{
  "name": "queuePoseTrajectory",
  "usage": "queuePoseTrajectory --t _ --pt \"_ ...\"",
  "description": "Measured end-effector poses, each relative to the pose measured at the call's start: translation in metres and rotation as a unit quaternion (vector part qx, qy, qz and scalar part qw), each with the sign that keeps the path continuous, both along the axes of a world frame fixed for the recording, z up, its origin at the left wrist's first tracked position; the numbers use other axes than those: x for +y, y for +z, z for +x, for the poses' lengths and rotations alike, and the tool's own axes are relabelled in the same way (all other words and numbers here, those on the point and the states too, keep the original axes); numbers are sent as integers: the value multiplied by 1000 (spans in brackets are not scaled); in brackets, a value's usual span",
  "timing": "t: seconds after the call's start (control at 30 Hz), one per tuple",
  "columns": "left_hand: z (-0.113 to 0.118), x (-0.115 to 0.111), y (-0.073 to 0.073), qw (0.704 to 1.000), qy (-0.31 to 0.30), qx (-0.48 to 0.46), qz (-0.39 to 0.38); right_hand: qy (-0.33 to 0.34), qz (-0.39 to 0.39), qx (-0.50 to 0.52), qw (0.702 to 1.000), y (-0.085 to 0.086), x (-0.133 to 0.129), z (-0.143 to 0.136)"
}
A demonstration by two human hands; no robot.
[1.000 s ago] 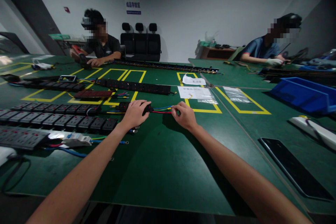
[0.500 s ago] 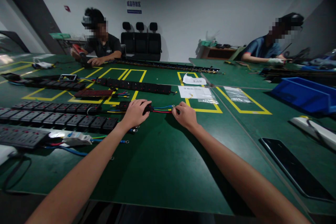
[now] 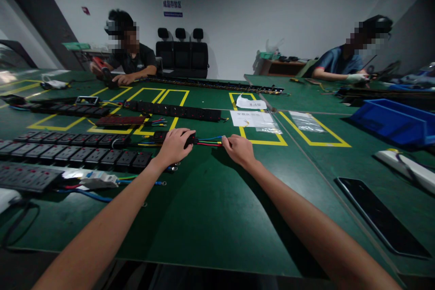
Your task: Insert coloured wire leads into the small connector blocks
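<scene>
The near edge of the green table (image 3: 204, 240) crosses the bottom of the view, below both forearms; a stretch of its surface runs between the forearms from that edge up to the hands. At right, a black smartphone (image 3: 382, 217) lies slantwise beside a table seam, its lower end close to the near edge. At left, a socket strip with large outlets (image 3: 27, 179) and a white circuit breaker (image 3: 98, 180) with colored leads lie near the left forearm.

Farther in, the left hand (image 3: 176, 147) curves over the right end of a short black socket strip (image 3: 159, 137), fingers bent over it. Red, green and blue wires (image 3: 209, 143) run rightward from that end to the right hand (image 3: 238, 148), whose thumb and fingers are drawn together at the wire tips; whether they pinch a wire cannot be told. Green surface separates the right hand from the seam.

Long rows of black sockets (image 3: 74, 152) lie left of the left hand. A white power strip (image 3: 408, 170) and a blue bin (image 3: 390, 120) stand at right. Beyond the hands are yellow tape outlines (image 3: 265, 143), paper sheets (image 3: 249, 118) and a long black strip (image 3: 190, 111). Two people (image 3: 136, 61) work across the table, before black chairs (image 3: 181, 56) and a wall.
</scene>
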State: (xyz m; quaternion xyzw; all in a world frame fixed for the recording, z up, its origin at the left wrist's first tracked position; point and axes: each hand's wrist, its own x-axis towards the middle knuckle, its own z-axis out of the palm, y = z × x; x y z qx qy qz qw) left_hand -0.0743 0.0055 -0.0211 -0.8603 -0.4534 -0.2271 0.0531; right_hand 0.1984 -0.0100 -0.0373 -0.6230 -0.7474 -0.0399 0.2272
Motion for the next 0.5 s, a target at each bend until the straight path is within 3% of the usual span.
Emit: queuePoseTrajectory --t 0.5 --pt "-1 1 -1 1000 3 9 -1 -15 -23 -4 1000 3 0 -1"
